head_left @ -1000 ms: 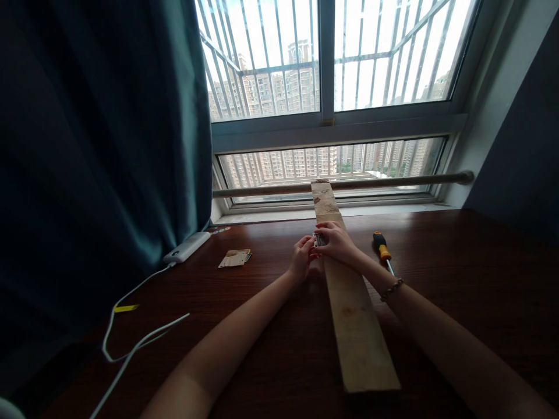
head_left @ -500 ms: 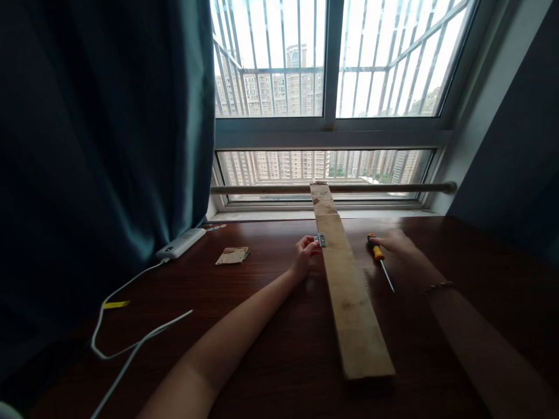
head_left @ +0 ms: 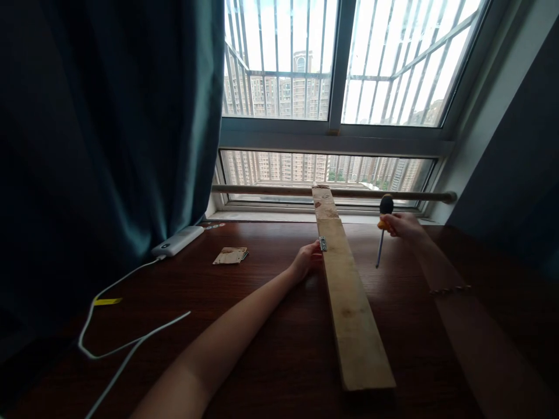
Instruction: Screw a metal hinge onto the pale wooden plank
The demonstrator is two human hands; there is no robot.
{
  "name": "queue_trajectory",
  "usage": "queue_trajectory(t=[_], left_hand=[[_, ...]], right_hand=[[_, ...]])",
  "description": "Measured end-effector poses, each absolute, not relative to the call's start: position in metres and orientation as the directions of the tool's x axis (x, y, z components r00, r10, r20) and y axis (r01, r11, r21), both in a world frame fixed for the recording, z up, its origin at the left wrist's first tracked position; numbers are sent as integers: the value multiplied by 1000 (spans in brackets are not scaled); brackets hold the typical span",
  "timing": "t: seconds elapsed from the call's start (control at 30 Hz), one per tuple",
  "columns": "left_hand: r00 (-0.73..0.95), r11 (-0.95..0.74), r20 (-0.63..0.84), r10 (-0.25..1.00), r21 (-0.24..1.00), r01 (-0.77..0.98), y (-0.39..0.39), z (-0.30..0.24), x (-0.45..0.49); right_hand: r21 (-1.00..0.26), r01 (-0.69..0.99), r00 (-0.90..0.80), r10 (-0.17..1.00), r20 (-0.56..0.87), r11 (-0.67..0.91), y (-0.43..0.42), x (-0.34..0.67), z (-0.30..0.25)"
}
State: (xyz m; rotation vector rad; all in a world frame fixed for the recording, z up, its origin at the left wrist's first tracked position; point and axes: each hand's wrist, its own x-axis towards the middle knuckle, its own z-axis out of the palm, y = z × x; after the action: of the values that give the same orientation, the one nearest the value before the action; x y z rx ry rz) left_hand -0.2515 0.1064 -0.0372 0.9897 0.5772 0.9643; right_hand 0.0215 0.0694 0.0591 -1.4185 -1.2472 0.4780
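A: Left hand (head_left: 305, 259)?

B: Pressed against the plank's (head_left: 349, 302) near edge, fingertips pinching the small metal hinge (head_left: 322, 243) there, likely to keep it from sliding.

A: Right hand (head_left: 404, 224)?

B: Closed round the screwdriver's (head_left: 381, 230) yellow grip, black cap up, tip pointing down, clear of the worktop (head_left: 271, 326). Plank lay between both hands, far end propped on the window rail (head_left: 262, 190).

A: Anything else?

B: Beyond the left hand, toward the curtain (head_left: 109, 128): a cardboard scrap (head_left: 230, 255), a power bank (head_left: 177, 241) with its white cable (head_left: 122, 343).
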Motion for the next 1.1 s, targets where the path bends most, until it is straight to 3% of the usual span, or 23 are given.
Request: queue_trajectory(t=[0.1,0.2,0.53,0.73,1.1], left_hand=[[511,275,-49,858,884,-377,106,-34,-251],[508,273,-53,860,888,-369,106,-33,-250],[528,214,5,849,911,-352,111,-39,-252],[499,266,-70,864,904,-334,105,-30,-249],[481,222,-43,875,920,-322,100,-23,-249]], right_hand=[[-879,236,376,796,475,414,61,-5,105],[-807,206,320,741,591,554,58,-37,123],[-734,417,226,722,655,536,78,-68,89],[-680,495,189,697,692,541,72,-72,92],[-591,537,118,640,759,602,59,-86,97]])
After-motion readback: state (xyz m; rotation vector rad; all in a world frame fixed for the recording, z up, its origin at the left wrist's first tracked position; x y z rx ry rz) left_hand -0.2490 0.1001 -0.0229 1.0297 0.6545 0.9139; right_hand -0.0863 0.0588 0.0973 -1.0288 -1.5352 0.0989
